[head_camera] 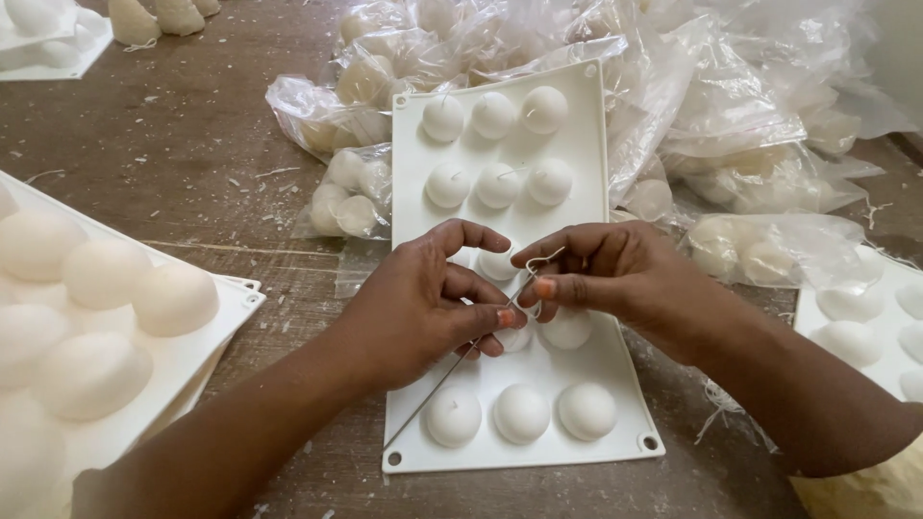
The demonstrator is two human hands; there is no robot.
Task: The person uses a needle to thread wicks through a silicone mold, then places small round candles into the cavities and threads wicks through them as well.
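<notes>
A white silicone mould tray (596, 365) with rows of domed white shapes lies in front of me on a brown table. Both hands hover over its middle rows. My left hand (423, 308) pinches a long thin metal needle (437, 394) that slants down to the tray's lower left corner. My right hand (615, 274) pinches a thin white string (543, 258) at the needle's upper end. Short strings stick out of the domes (497, 183) in the upper rows. The middle domes are partly hidden by my fingers.
A larger white mould (192, 356) with big domed shapes sits at the left. Another white mould (865, 317) lies at the right edge. Clear plastic bags (731, 125) of round wax pieces pile at the back. Wax crumbs litter the table (173, 144).
</notes>
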